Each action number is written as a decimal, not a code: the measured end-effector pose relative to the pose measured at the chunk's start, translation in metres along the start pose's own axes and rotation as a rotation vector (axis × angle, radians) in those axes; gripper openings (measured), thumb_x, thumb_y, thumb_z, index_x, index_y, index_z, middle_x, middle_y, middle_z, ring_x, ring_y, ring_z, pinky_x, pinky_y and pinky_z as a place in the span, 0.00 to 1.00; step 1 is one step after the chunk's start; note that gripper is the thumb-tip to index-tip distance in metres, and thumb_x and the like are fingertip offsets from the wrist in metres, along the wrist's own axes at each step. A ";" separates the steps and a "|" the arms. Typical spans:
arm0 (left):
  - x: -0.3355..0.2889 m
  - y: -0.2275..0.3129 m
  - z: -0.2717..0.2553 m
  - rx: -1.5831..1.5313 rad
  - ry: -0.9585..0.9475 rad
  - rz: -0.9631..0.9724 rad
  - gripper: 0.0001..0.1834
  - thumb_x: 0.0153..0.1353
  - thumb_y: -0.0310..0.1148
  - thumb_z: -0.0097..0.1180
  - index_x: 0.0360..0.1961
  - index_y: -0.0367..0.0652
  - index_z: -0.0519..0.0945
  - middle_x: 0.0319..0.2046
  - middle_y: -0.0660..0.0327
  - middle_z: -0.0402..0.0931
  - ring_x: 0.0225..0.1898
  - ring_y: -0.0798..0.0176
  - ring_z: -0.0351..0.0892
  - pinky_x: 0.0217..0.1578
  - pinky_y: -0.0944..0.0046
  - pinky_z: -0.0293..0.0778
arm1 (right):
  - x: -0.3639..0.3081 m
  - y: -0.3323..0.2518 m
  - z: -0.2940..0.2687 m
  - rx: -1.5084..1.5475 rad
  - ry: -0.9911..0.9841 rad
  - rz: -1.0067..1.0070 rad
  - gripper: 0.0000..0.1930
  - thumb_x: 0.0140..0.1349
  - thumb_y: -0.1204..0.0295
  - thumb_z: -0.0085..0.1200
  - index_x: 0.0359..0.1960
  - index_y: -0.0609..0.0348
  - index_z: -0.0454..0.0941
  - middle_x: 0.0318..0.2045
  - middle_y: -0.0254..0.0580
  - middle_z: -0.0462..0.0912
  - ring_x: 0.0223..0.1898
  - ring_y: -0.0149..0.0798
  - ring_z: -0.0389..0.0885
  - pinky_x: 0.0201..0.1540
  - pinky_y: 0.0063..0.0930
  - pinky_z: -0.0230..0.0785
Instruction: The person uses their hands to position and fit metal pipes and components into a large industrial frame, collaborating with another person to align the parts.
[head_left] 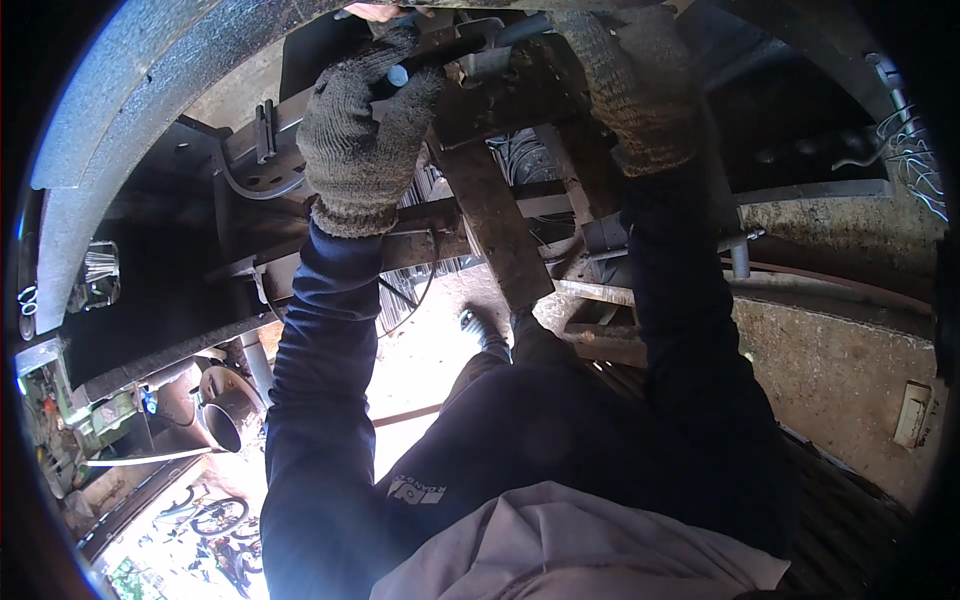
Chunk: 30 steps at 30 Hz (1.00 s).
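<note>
— Where do we see the left hand (360,140)?
— At the top, left of centre, in a knitted glove; we see its thumb parted from its fingers, with the dark bar (452,50) pinched between them; the bar's pale round end (398,76) shows in that gap.
— And the right hand (638,85)?
— We find it gloved too, beside the bar's other end; its fingertips run into the upper edge, so we cannot tell whether they are spread, pressed together or pinching.
— So where does the bar itself lie?
— Near the upper edge, slanting up from the left hand toward the right; below it we see a flat brown beam (495,225) hanging at a tilt between our two dark sleeves; further down, a shoe (484,330) stands on the bright floor (420,365).
</note>
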<state>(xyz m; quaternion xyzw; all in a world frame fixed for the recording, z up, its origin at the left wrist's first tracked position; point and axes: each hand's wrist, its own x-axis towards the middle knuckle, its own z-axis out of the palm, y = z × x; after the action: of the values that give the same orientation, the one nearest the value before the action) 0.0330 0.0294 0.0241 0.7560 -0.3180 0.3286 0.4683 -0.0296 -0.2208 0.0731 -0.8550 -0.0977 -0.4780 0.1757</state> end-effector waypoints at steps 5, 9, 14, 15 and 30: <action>-0.002 -0.003 0.002 -0.026 0.019 0.009 0.19 0.55 0.39 0.77 0.45 0.43 0.87 0.38 0.55 0.86 0.39 0.57 0.87 0.42 0.61 0.81 | -0.007 0.004 -0.002 -0.011 -0.036 0.012 0.23 0.67 0.62 0.60 0.61 0.59 0.78 0.57 0.47 0.84 0.58 0.48 0.81 0.70 0.43 0.62; -0.001 0.003 -0.001 0.025 0.009 -0.028 0.19 0.55 0.39 0.77 0.45 0.43 0.87 0.38 0.56 0.86 0.39 0.57 0.87 0.42 0.61 0.82 | 0.001 -0.009 -0.008 0.045 -0.082 0.086 0.23 0.68 0.63 0.59 0.62 0.61 0.77 0.57 0.48 0.84 0.58 0.48 0.81 0.69 0.43 0.64; -0.002 -0.006 0.004 -0.044 0.046 0.009 0.19 0.55 0.39 0.77 0.45 0.43 0.87 0.38 0.56 0.86 0.38 0.57 0.88 0.41 0.61 0.82 | -0.001 0.001 0.009 0.469 -0.037 0.196 0.23 0.68 0.63 0.58 0.62 0.61 0.76 0.56 0.49 0.84 0.58 0.49 0.81 0.68 0.43 0.65; -0.003 -0.007 0.004 -0.045 0.047 0.008 0.19 0.55 0.39 0.77 0.45 0.43 0.87 0.38 0.56 0.86 0.38 0.57 0.88 0.41 0.61 0.82 | -0.002 -0.001 0.008 0.396 -0.043 0.213 0.24 0.68 0.62 0.58 0.62 0.61 0.76 0.56 0.50 0.84 0.58 0.49 0.81 0.68 0.43 0.65; -0.002 -0.001 0.001 -0.029 0.021 0.005 0.17 0.59 0.35 0.75 0.46 0.40 0.86 0.40 0.56 0.87 0.41 0.62 0.86 0.45 0.63 0.80 | -0.003 -0.001 0.008 0.024 0.044 0.004 0.25 0.65 0.55 0.62 0.57 0.59 0.81 0.54 0.47 0.85 0.58 0.49 0.80 0.75 0.48 0.54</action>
<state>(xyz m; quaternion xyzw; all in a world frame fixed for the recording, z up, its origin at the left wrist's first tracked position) 0.0326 0.0294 0.0219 0.7449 -0.3195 0.3332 0.4817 -0.0250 -0.2169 0.0669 -0.8424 -0.0978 -0.4949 0.1891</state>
